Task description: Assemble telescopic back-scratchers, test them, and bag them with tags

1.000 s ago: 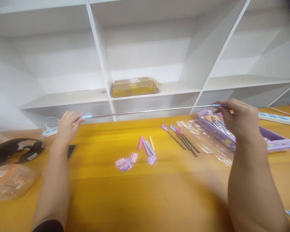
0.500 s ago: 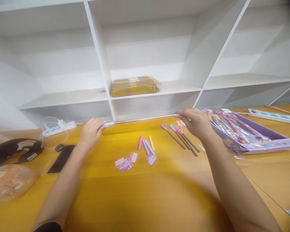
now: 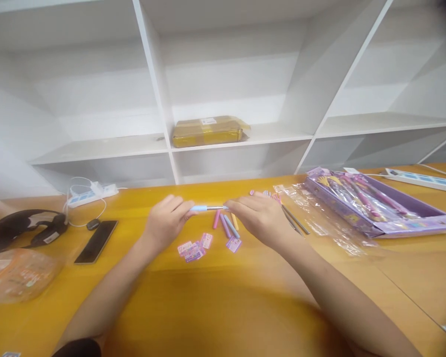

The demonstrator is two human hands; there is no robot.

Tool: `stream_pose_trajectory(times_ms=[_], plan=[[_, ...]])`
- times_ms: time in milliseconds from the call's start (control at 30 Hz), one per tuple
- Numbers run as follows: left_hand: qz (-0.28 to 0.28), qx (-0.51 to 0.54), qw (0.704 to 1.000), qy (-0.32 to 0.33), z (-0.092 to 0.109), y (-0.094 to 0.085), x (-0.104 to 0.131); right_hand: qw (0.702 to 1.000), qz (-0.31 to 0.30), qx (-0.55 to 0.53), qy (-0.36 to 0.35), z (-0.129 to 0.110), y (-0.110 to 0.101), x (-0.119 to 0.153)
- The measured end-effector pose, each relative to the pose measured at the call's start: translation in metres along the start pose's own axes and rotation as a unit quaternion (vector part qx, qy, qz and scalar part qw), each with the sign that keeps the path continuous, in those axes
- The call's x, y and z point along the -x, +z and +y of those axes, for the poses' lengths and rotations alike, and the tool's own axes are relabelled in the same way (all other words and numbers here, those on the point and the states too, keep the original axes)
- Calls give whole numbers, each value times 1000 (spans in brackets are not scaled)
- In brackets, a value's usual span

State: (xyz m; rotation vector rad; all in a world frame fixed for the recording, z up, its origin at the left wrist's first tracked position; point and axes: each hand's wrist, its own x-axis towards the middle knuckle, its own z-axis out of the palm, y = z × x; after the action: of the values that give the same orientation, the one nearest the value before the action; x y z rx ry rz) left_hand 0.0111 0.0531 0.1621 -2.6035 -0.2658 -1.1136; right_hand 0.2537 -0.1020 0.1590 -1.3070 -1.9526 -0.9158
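My left hand is closed around the light-blue handle of a telescopic back scratcher. My right hand grips its other end, with the head hidden in my fingers. Only a short piece of metal rod shows between the hands, held level above the table. Beneath them lie pink, purple, blue and yellow handle tubes and small printed cards. Several more claw-headed metal rods lie partly behind my right hand, their pink and blue claws just showing.
At right, a purple box holds wrapped back scratchers, beside clear plastic sleeves. Leftward are a phone, a black headset-like object, an orange-printed bag and a power strip. A taped carton sits on the shelf.
My hands have come together, and the rod between them has slid from long to short. The plastic sleeves by the box are now uncovered.
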Motion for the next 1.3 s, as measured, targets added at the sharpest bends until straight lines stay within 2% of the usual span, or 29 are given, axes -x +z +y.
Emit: stream_pose_trajectory(times_ms=[133,767,1300], plan=[[-27,10,1000,-5,-11,1,4,1000,-29,-4,1,9,0,3],[-72,10,997,-9,-6,3,5,997,-78,-12,22,12,5,6],[-81,30,996,4,-5,4,6,997,-80,-4,9,10,3,3]])
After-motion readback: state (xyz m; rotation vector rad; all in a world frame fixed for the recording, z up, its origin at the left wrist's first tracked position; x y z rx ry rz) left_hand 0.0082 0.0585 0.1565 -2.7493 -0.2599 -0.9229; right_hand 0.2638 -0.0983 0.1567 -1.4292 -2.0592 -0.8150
